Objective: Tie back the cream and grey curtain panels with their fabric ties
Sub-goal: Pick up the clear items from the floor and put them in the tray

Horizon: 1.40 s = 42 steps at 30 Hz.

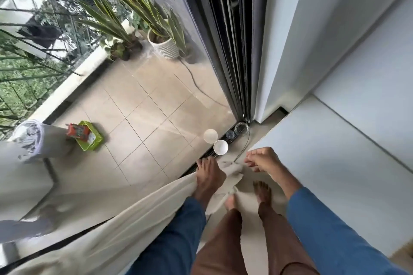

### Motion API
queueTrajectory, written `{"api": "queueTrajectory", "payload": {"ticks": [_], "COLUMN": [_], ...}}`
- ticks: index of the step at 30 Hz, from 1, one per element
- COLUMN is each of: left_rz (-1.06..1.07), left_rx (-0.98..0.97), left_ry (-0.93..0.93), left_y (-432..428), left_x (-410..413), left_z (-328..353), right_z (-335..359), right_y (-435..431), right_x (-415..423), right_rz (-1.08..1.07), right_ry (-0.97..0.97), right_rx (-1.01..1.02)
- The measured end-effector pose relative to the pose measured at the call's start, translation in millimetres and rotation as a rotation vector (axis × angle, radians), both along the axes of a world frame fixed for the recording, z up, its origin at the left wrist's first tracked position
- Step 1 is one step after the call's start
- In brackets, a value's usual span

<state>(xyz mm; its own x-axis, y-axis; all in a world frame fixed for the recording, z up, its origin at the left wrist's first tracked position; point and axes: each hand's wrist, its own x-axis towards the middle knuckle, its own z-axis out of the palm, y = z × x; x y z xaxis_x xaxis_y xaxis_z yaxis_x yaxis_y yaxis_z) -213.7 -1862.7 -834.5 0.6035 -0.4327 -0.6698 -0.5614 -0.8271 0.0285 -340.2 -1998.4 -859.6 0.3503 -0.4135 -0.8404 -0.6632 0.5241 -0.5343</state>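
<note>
A cream curtain panel (pixel 125 225) runs from the lower left up to my hands beside the glass door. My left hand (pixel 209 176) grips the gathered cream cloth, fingers curled round it. A loose strip of the same cream fabric (pixel 232 171) hangs between my hands, probably the tie. My right hand (pixel 261 159) hovers just right of that strip with fingers loosely bent; whether it pinches the strip is unclear. No grey panel is plainly visible.
A white bowl (pixel 220 147) and a small glass (pixel 230 134) sit by the dark door track (pixel 210 152). A thin cable (pixel 244 143) loops near the white wall (pixel 357 100). My bare feet (pixel 261 192) stand on the tiled floor. Potted plants (pixel 165 47) and a green basket (pixel 89 138) are outside.
</note>
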Motion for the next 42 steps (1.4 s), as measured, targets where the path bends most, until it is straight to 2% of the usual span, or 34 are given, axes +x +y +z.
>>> {"api": "queueTrajectory", "payload": {"ticks": [7, 12, 16, 23, 26, 31, 34, 36, 37, 40, 42], "left_rz": [0.217, 0.620, 0.871, 0.950, 1.090, 1.198, 1.050, 0.980, 1.103, 0.980, 0.862], "left_rx": [-0.111, -0.214, -0.262, -0.203, -0.311, -0.439, -0.462, -0.276, -0.161, -0.233, -0.295], "left_ry": [0.072, 0.043, 0.131, 0.224, 0.289, 0.390, 0.379, 0.282, 0.297, 0.177, 0.061], "left_y": [-14.3, -24.5, -27.4, -30.3, -29.7, -52.6, -73.5, -60.7, -32.8, 138.3, 207.9], "left_x": [15.0, 28.1, 36.9, 61.5, 70.5, 67.0, 83.3, 81.8, 84.3, -24.7, -69.3], "left_z": [-92.1, -175.9, -241.1, -380.0, -442.7, -488.3, -520.0, -565.7, -587.0, -703.1, -764.2], "right_z": [-102.3, -178.0, -247.8, -356.1, -406.2, -476.9, -512.7, -531.5, -538.0, -556.8, -573.4], "right_y": [23.9, 46.9, 56.9, 55.3, 57.2, 55.6, 44.2, 35.3, 31.1, 19.9, 14.2], "right_x": [30.2, 47.5, 59.2, 88.3, 101.4, 121.2, 136.1, 145.9, 149.8, 159.2, 165.0], "right_rz": [-0.017, -0.028, -0.006, 0.010, -0.028, -0.228, -0.418, -0.510, -0.562, -0.723, -0.799], "right_ry": [0.049, 0.075, 0.110, 0.090, 0.121, 0.183, 0.192, 0.218, 0.227, 0.249, 0.269], "right_rx": [0.005, -0.044, -0.076, -0.106, -0.131, -0.074, -0.046, -0.067, -0.076, -0.079, -0.083]}}
